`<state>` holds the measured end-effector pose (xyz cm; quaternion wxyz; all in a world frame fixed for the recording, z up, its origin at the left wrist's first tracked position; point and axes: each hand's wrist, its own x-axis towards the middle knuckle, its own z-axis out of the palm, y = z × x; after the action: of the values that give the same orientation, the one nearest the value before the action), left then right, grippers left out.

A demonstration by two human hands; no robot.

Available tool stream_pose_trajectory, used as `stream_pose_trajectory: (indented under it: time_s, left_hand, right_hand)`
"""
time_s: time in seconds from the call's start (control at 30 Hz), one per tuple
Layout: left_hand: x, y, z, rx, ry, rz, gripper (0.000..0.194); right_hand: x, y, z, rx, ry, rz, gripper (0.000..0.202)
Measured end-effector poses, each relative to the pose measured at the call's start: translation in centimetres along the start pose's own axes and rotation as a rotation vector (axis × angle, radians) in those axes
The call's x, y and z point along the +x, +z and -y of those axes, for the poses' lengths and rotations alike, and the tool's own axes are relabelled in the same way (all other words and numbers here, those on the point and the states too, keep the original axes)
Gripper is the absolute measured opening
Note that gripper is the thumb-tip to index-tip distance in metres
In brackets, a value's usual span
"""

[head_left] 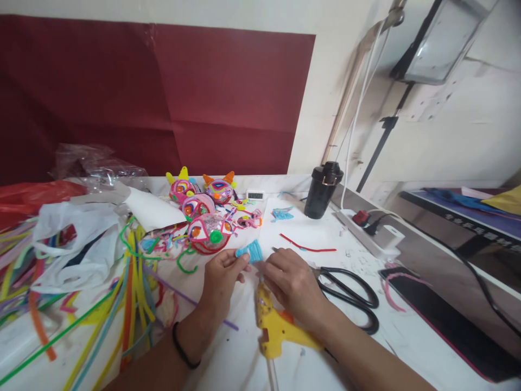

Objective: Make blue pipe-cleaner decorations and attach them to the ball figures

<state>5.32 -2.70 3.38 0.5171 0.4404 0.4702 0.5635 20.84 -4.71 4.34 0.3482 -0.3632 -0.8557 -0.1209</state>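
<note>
Near the middle of the table, my left hand (223,277) pinches a small light-blue ribbed piece (251,252) between thumb and fingers. Close to its right side is my right hand (291,279), fingers bent together; what they hold, if anything, is hidden. A yellow glue gun (274,328) lies below my hands, its nozzle end beside my right fingers. Black-handled scissors (350,288) rest to the right, partly behind my right hand. Beyond my hands lie a red strip (309,249) and another light-blue piece (282,213).
Colourful decorated balls (210,232) stand at the back. Many pipe cleaners (130,288) and a white bag (77,244) cover the left. A black bottle (322,190), a power strip (370,236) and a long dark object (448,323) are on the right.
</note>
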Motion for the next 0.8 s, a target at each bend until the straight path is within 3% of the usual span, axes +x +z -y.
stream_pose_trajectory:
  time_s: [0.23,0.4,0.8]
  left_hand:
    - [-0.1,0.1,0.2,0.148,0.070,0.022,0.013]
    - [-0.2,0.3,0.2,0.263,0.111,0.010,0.006]
    - [-0.6,0.6,-0.7,0.230,0.093,-0.006,0.004]
  right_hand:
    - [0.5,-0.7,-0.4,-0.079,-0.145,-0.022,0.033]
    - [0.5,-0.5,-0.2,0.007,-0.123,-0.006,0.026]
    - [0.4,-0.5,-0.1,0.310,0.057,0.058,0.019]
